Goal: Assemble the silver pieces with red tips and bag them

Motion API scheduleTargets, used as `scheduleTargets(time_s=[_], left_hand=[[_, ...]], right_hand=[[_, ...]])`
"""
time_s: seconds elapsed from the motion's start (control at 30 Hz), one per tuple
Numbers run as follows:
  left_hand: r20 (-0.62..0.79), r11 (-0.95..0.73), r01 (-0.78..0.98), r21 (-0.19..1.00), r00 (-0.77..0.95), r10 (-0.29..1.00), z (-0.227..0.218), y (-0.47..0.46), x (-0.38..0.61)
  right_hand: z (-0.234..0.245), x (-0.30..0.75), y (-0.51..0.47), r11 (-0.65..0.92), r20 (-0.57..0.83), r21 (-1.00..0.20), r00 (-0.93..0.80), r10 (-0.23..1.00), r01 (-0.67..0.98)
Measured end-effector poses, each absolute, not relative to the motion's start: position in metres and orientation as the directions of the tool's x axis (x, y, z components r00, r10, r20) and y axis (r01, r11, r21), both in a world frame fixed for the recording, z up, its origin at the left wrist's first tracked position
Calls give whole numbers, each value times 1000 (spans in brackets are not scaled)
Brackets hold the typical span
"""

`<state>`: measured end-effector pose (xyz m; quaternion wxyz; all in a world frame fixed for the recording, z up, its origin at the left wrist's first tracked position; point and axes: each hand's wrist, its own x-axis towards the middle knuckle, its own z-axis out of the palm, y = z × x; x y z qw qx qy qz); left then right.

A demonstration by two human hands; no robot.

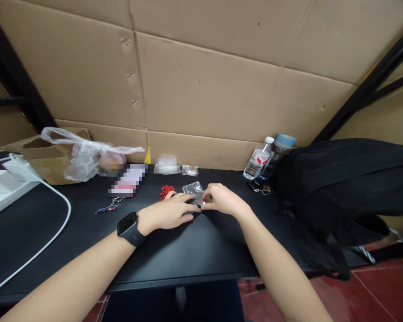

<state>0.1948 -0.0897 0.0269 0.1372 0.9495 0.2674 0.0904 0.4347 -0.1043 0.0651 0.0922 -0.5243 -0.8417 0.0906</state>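
Observation:
A small clear plastic bag (194, 189) lies on the black table between my hands. My left hand (171, 211), with a black watch on its wrist, rests at the bag's near left edge, its fingers stretched out and apart. My right hand (221, 200) is closed in a pinch at the bag's right end. By its fingertips shows a small red piece (206, 197); whether it sits inside the bag I cannot tell. Just beyond my left fingers is a little pile of red pieces (167, 191), partly hidden by that hand.
Behind lie a stack of clear bags (168, 164) and a filled small bag (190, 170). A phone-like item (127, 181) with a keychain is at left, near a cardboard box (57, 165). Bottles (258, 158) and a black backpack (342, 192) stand right.

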Motion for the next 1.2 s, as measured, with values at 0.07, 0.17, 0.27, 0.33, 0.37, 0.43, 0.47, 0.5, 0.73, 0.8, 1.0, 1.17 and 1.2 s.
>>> scheduleTargets(time_s=[0.07,0.17,0.27,0.33,0.37,0.43,0.47,0.5,0.73,0.8,1.0,1.17,1.2], left_hand=[[115,-818,474,327,839,532,27,-90,194],[125,-821,463,335,841,526,28,-91,194],[102,-813,478,334,839,535,30,-93,195],[82,-807,494,324,835,544,31,-94,196],[70,-805,502,315,834,548,32,-95,196],[54,-805,512,298,833,550,33,-96,196],[54,-807,512,294,834,549,34,-96,195],[59,-809,509,293,835,547,34,-97,195],[56,-820,467,331,857,512,47,-93,186],[107,-807,479,347,834,541,49,-90,186],[277,-737,633,238,683,676,35,-83,198],[304,-718,639,277,650,696,32,-77,199],[298,-697,648,307,630,717,34,-76,198]], right_hand=[[61,436,-101,445,79,-281,-442,894,850],[57,437,-97,470,68,-366,-480,875,803],[56,435,-97,453,94,-338,-449,889,825],[55,431,-97,413,135,-256,-391,911,874],[55,428,-97,389,156,-210,-362,919,897],[52,422,-97,344,190,-131,-317,929,930],[51,418,-96,325,205,-104,-299,932,940],[48,414,-95,306,217,-86,-282,935,948],[44,413,-89,371,222,-218,-324,920,903],[51,424,-89,487,208,-347,-440,873,802],[58,447,-89,574,225,-420,-532,816,703],[49,443,-85,588,199,-425,-562,803,688],[50,443,-85,588,211,-427,-557,804,687]])
